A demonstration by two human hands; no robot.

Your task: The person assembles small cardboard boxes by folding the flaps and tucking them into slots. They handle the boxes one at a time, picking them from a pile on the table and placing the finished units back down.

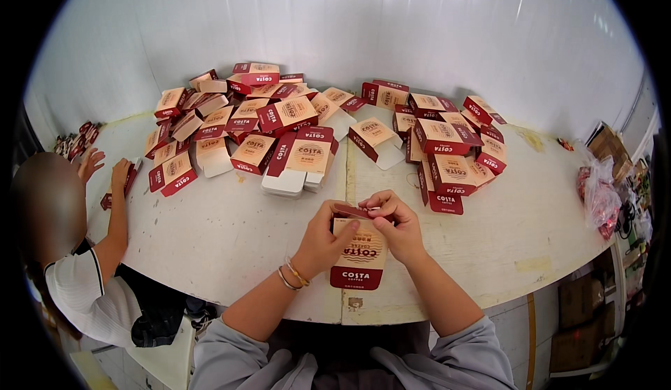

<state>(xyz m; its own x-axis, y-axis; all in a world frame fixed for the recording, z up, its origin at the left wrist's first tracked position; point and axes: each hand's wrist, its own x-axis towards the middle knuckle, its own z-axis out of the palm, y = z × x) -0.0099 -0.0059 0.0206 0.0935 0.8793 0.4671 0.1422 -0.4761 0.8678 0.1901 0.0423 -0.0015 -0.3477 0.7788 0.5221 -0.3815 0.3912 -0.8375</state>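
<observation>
A small beige and dark red carton (360, 254) stands out over the near edge of the white table, between my two hands. My left hand (325, 240) grips its left side, with the thumb lying on the front panel. At the carton's far end, my right hand (395, 226) pinches the dark red flap, fingertips close together. Two bracelets circle my left wrist. Beyond my left hand lies a stack of flat cartons (283, 182), with a printed one on top.
Folded cartons form a heap (237, 121) at the back left and another pile (454, 149) at the back right. A co-worker (77, 271) sits at the left, hands on a carton. A clear plastic bag (601, 194) hangs by the right edge, near brown boxes (580, 302) on a shelf.
</observation>
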